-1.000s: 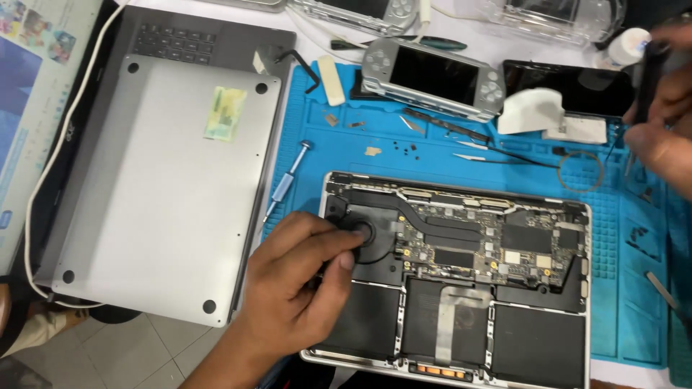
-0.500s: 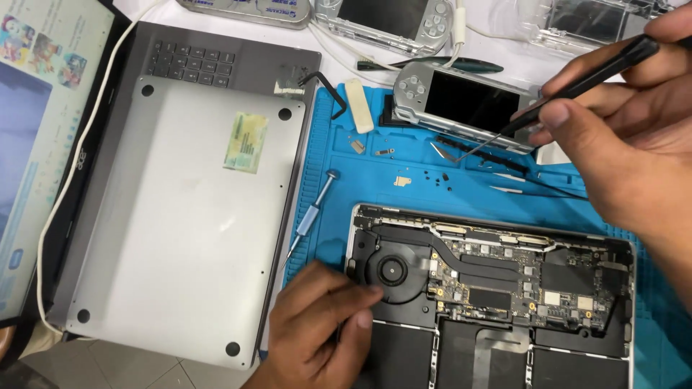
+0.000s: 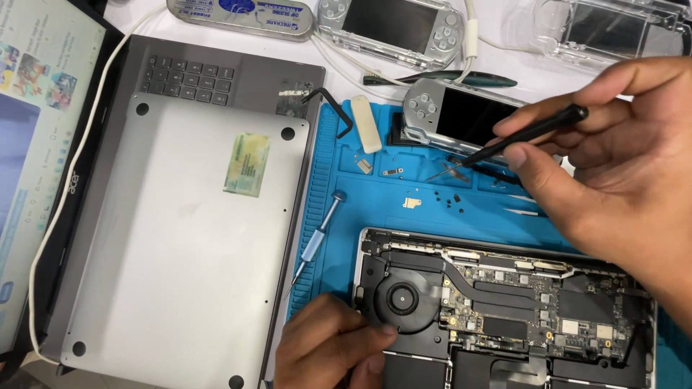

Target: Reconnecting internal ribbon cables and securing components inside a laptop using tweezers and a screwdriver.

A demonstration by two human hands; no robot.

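Bright, even overhead light fills the bench, shadows staying soft, with mild glare on the silver lid (image 3: 180,238) (edges slightly blurred).

Back cover (image 3: 166,252): matt silver metal, smooth, with a paper sticker (image 3: 246,164). Work mat (image 3: 375,209): blue rubbery, matt, ribbed at the edges. Handheld console (image 3: 461,115): silver plastic, glossy dark screen. Far cases (image 3: 605,32): clear glossy plastic. Tool (image 3: 519,140): matt black, thin metal tip.
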